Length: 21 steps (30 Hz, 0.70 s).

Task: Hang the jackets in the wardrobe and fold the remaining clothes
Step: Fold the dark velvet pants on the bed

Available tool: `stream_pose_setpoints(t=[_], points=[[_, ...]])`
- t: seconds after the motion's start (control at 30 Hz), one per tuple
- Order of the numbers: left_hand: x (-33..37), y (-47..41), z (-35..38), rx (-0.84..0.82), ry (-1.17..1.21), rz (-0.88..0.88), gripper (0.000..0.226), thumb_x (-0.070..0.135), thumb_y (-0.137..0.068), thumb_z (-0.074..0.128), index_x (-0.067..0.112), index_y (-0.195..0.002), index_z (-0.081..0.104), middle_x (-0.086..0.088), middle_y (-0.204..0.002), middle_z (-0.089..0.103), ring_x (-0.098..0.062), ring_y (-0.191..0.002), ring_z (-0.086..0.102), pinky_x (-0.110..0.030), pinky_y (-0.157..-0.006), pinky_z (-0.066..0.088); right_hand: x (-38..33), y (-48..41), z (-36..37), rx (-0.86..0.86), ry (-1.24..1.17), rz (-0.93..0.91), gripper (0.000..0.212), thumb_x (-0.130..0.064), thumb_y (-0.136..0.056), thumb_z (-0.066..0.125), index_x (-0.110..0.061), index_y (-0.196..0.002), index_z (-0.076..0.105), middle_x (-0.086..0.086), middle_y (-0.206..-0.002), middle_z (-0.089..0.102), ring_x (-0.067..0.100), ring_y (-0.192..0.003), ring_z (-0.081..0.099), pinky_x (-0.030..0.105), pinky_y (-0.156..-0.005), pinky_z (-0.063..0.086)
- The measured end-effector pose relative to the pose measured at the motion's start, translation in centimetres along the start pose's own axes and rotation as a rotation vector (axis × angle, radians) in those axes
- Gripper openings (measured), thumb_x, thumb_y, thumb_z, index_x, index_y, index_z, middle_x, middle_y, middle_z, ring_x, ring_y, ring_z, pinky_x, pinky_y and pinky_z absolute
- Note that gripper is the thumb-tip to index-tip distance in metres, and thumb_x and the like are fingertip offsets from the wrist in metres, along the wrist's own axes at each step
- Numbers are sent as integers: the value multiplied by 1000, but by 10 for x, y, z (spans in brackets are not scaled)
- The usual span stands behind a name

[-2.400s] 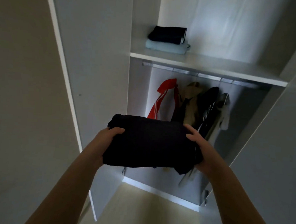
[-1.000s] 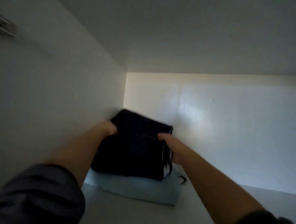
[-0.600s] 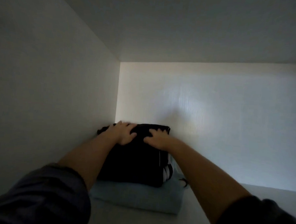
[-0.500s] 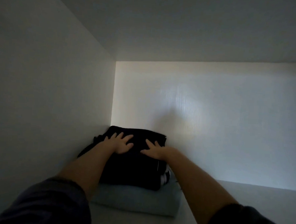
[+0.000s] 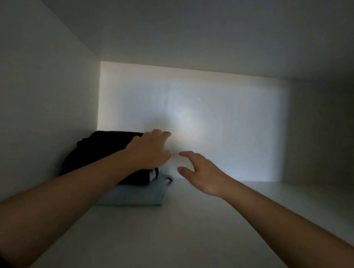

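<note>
Centre left, black folded clothes (image 5: pixel 103 148) lay on a pale blue garment (image 5: pixel 136 195). The left hand (image 5: pixel 150 151) and right hand (image 5: pixel 202 174) held nothing, fingers loosely spread.

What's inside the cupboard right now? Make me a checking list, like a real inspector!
Surface: white shelf, smooth and dim.
Job's things: folded black clothes lie on a folded light blue garment in the back left corner.
Clutter: nothing seen.
Hands: left hand open, over the right edge of the black clothes, touch unclear; right hand open, above the shelf, apart from the pile. Neither holds anything.
Cables: nothing seen.
Surroundings: wardrobe's back wall is lit; left wall is in shadow.
</note>
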State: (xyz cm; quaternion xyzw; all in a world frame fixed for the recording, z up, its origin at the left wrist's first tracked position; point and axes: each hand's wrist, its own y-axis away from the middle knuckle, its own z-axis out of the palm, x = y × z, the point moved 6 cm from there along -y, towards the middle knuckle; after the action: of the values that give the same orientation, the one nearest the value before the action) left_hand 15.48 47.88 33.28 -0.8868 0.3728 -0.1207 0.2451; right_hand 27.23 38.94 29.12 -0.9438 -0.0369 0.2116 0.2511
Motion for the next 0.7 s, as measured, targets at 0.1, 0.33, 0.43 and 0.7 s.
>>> stream_pose_setpoints(t=[0.1,0.33,0.43,0.7], points=[[86,44,-17,20,54,163,60,42,-94,46,25,-148,26,-1,-154,28,-23,-136,34,-43,-109,33,1,92,-46,159,76,48,47,-32,-98,48,-28,-143,36,-5,-147,39,10,-125,44,14,-92,27],[295,207,-30,78,522,521,46,49,-89,43,38,-133,40,19,-138,42,-7,-122,46,-33,-98,42,5,386,-137,547,50,279,38,-19,-93,55,-26,-130,49,-13,-128,54,-2,-114,51,13,-90,42],[395,288,-28,69,856,617,37,45,-88,48,34,-123,51,19,-124,53,-1,-114,51,-26,-92,42,2,524,-166,723,-5,480,31,-9,-93,55,-24,-120,54,-7,-115,61,1,-103,58,18,-84,48],[655,545,-21,-421,1431,857,21,27,-88,53,24,-105,64,22,-102,64,3,-103,59,-14,-85,47,-82,864,-214,1095,105,972,28,-15,-95,49,-37,-110,55,-17,-105,64,4,-95,63,12,-73,48]])
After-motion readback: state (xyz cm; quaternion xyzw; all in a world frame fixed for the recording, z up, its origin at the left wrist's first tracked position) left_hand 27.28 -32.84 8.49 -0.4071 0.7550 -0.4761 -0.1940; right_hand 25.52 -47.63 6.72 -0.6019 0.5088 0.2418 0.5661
